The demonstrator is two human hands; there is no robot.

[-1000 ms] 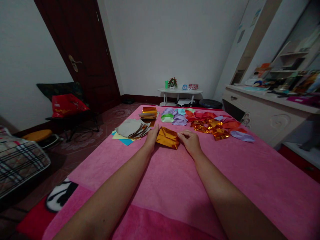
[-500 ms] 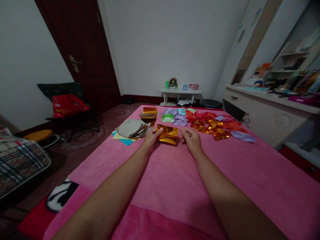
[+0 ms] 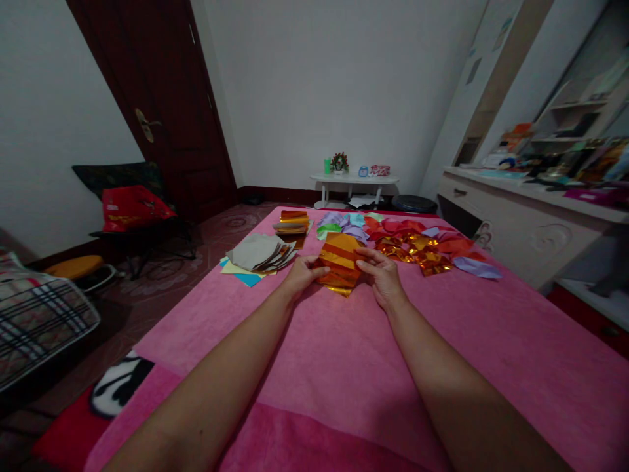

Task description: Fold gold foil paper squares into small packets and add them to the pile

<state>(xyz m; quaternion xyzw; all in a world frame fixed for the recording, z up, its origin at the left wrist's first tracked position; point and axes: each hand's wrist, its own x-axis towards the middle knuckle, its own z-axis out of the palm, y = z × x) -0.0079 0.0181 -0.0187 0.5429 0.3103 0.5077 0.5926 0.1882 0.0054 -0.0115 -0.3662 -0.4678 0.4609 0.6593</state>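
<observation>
A sheet of shiny gold foil paper (image 3: 339, 263) is held up off the pink cloth (image 3: 344, 367), tilted toward me so its orange and gold bands show. My left hand (image 3: 302, 274) pinches its left edge and my right hand (image 3: 381, 272) pinches its right edge. Both hands are closed on the paper, near the middle of the cloth.
A fanned stack of grey and coloured paper squares (image 3: 259, 253) lies to the left, with a small gold foil stack (image 3: 292, 223) behind it. Folded lilac, green, red and gold pieces (image 3: 413, 244) spread to the right. A white cabinet (image 3: 531, 223) runs along the right side.
The gold paper lay folded on the cloth between my hands; both hands have lifted it and opened it out, turning its face toward me.
</observation>
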